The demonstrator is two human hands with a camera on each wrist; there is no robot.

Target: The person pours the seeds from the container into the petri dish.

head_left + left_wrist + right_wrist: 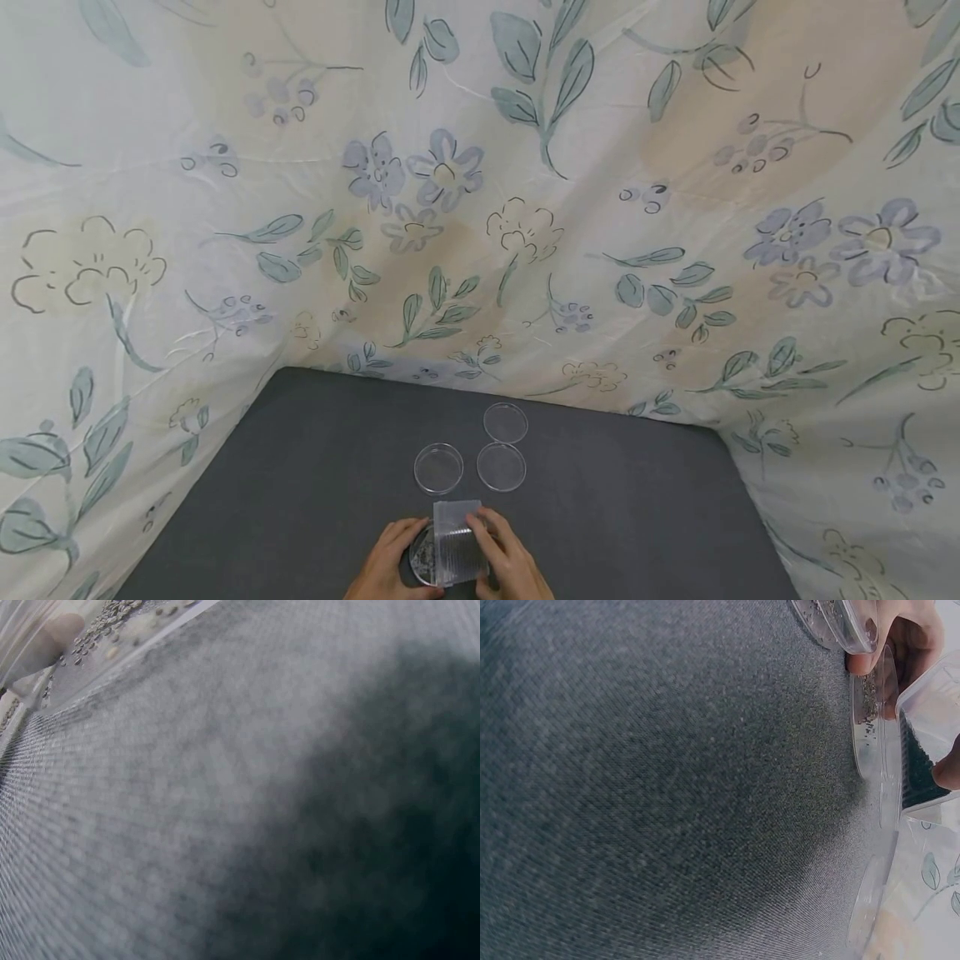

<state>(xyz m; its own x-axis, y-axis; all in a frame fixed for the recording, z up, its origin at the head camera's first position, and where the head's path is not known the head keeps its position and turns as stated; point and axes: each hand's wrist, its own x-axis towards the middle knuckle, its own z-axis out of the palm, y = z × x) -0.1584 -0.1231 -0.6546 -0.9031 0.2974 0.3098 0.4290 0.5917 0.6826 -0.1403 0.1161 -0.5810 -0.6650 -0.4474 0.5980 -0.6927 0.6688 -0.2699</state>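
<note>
In the head view my left hand (384, 565) grips the side of a clear round petri dish (422, 557) that holds small dark seeds or grains. With my right hand (514, 567) I hold a clear ridged plastic box (456, 550), fingers along its right side. The box overlaps the right part of the dish and hides it. In the right wrist view, left-hand fingers (911, 645) are at dishes with small grains (868, 712), and a right-hand fingertip (949, 769) touches the box. The left wrist view shows scattered flat seeds (112, 619) beside a blurred finger.
Beyond my hands lie three clear petri dishes: one on the left (438, 468), one on the right (501, 467), and one farther back (506, 423). The dark grey tabletop (322, 467) is enclosed by a floral cloth (450, 275) at the back and sides.
</note>
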